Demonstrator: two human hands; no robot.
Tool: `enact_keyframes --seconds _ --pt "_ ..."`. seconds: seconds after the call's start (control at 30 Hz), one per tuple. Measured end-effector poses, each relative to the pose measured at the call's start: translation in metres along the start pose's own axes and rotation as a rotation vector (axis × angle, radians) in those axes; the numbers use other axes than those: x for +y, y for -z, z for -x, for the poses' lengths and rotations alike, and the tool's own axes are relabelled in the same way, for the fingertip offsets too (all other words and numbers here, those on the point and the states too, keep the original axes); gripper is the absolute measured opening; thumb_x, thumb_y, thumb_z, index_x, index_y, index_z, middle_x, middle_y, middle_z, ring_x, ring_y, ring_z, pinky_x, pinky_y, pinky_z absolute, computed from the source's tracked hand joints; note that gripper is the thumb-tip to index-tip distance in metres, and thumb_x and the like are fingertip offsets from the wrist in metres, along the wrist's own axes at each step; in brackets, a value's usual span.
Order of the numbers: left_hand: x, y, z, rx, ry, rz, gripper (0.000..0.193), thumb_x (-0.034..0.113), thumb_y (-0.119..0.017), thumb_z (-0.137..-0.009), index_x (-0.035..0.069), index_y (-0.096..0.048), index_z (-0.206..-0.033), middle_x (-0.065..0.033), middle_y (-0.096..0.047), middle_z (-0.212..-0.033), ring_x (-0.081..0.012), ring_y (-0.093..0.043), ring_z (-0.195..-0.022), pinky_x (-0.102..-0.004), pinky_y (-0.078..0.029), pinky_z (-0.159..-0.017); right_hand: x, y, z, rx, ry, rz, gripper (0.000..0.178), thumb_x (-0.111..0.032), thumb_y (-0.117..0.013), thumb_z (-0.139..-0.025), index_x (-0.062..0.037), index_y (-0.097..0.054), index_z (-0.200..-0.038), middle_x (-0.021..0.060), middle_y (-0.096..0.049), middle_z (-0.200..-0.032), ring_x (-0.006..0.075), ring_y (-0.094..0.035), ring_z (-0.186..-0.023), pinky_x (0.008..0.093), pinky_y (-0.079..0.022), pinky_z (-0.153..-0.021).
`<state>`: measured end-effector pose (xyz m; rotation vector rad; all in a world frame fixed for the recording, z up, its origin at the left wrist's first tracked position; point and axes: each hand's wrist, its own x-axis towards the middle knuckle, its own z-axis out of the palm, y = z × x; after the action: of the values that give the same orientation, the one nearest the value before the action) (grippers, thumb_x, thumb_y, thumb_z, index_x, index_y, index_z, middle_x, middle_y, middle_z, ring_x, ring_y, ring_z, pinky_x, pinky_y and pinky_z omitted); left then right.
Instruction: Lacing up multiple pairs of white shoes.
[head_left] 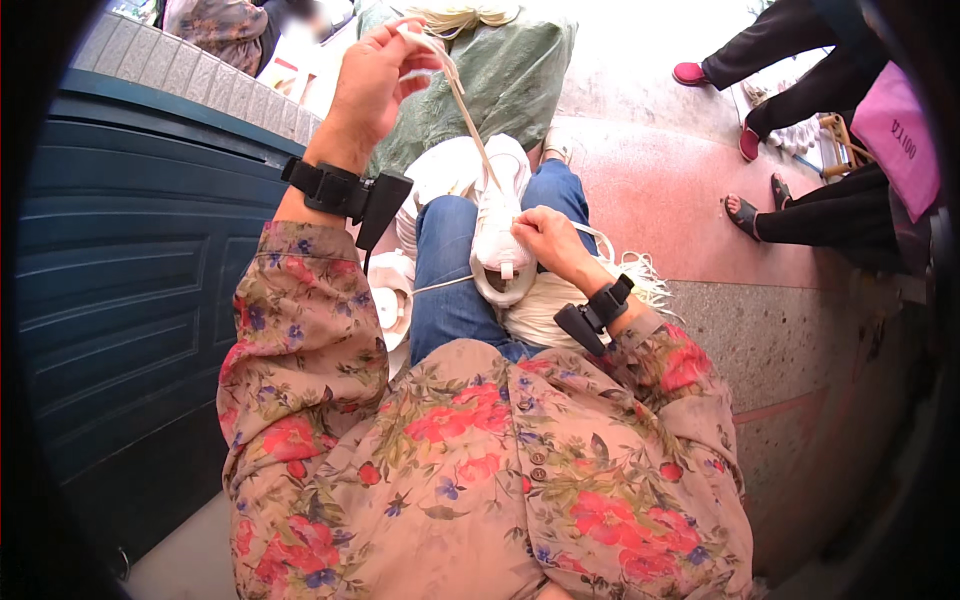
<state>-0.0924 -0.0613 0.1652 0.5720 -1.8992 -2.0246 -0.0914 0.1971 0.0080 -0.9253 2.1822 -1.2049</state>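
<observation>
A white lace-up shoe lies across my jeans-covered lap, its heel toward me. My left hand is raised above and left of it, fingers closed on the end of a white shoelace. That lace runs stretched from the hand down to the front of the shoe. My right hand is at the shoe's right side, thumb and fingers pinched against its upper edge; a lace could be under the fingertips, but they hide it. Another thin lace crosses my left thigh from the shoe's heel.
A bundle of white laces lies by my right thigh. White shoes are at my left, with a white pile beyond. Farther off stands a green sack topped with pale laces. A blue panelled door borders the left; people stand at right.
</observation>
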Motion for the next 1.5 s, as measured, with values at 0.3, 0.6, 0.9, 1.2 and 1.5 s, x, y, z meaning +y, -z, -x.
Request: enact_keyframes --seconds 0.3,0.6,0.9,1.2,1.5 --pt "-0.126 -0.019 0.109 -0.304 0.393 -0.368 0.058 0.004 -0.049 -0.083 -0.001 -0.025 -0.136 -0.0099 -0.064 -0.09 -0.0119 -0.058 -0.081 -0.0246 -0.045 -0.076 0.002 -0.012 -0.006 0.04 -0.024 0.1 0.018 -0.017 -0.058 -0.079 -0.0009 -0.065 -0.084 0.0178 -0.062 -0.084 0.0329 -0.059 -0.08 0.0379 -0.045 -0.073" --pt "-0.128 -0.032 0.124 -0.212 0.277 -0.387 0.061 0.0 -0.046 -0.082 0.003 -0.023 -0.139 -0.0074 -0.063 -0.092 -0.0096 -0.054 -0.079 -0.0246 -0.044 -0.072 0.003 -0.012 -0.011 0.019 -0.097 -0.255 0.016 -0.01 -0.059 -0.079 0.0018 -0.062 -0.089 0.0147 -0.063 -0.078 0.0213 -0.061 -0.073 0.0319 -0.047 -0.068" --pt "-0.147 -0.038 0.114 -0.173 0.184 -0.405 0.058 0.007 -0.06 -0.08 0.0 -0.035 -0.131 -0.0046 -0.058 -0.08 -0.0101 -0.052 -0.073 -0.0258 -0.044 -0.066 -0.004 -0.006 -0.016 -0.178 -0.175 -0.406 0.014 -0.013 -0.061 -0.081 -0.0003 -0.059 -0.087 -0.0007 -0.057 -0.076 0.0059 -0.049 -0.07 0.022 -0.042 -0.063" --pt "-0.13 0.102 0.12 0.013 -0.332 -1.147 0.017 0.01 -0.046 -0.086 0.001 -0.055 -0.075 -0.0201 -0.054 -0.072 -0.0374 -0.053 -0.067 -0.045 -0.041 -0.059 -0.01 0.043 -0.017 -0.008 -0.25 -1.068 0.019 -0.028 -0.05 -0.091 -0.0103 -0.057 -0.086 0.0004 -0.06 -0.086 0.0098 -0.054 -0.08 0.0249 -0.039 -0.074" --pt "-0.064 0.262 0.162 0.831 -0.023 0.702 0.016 0.013 -0.044 -0.093 -0.001 -0.049 -0.086 -0.0078 -0.053 -0.074 -0.0197 -0.054 -0.065 -0.0335 -0.049 -0.067 0.039 0.196 0.028 0.432 0.009 -1.513 0.018 -0.022 -0.04 -0.096 -0.0101 -0.047 -0.085 -0.0026 -0.038 -0.064 0.01 -0.041 -0.057 0.0277 -0.041 -0.067"
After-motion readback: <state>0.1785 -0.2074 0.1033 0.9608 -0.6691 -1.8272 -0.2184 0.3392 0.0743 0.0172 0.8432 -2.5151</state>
